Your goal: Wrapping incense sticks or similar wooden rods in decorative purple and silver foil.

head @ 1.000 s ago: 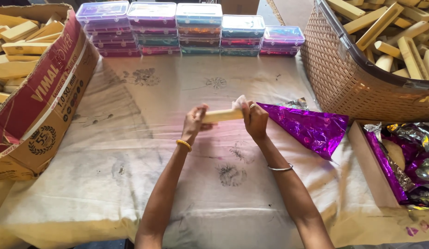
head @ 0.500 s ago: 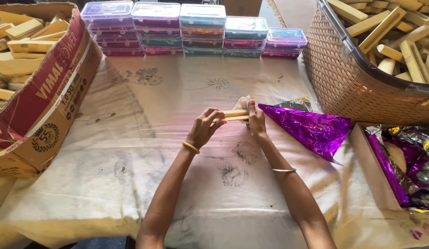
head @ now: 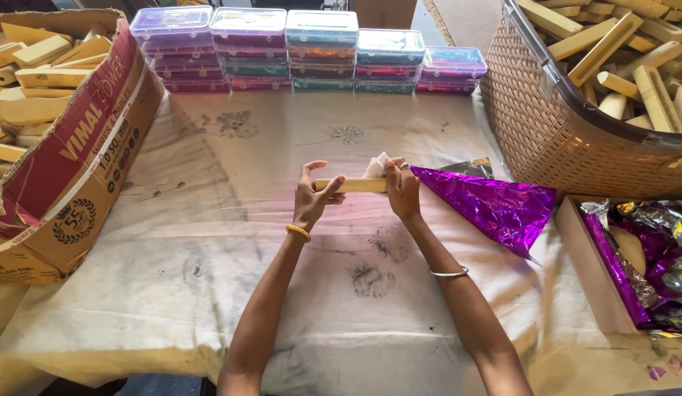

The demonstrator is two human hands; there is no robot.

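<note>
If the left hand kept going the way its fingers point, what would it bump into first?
Probably the stacked plastic boxes at the far edge. The left hand points up-table over the bare cloth; depth is hard to judge.

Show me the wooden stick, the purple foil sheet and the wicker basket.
wooden stick (head: 353, 185), head view, bare middle between the hands
purple foil sheet (head: 495, 205), head view, centre of the sheet
wicker basket (head: 535, 117), head view, woven side wall

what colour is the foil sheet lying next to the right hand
Shiny purple, clearest in the head view: the foil sheet lies on the cloth beside the right hand.
</note>
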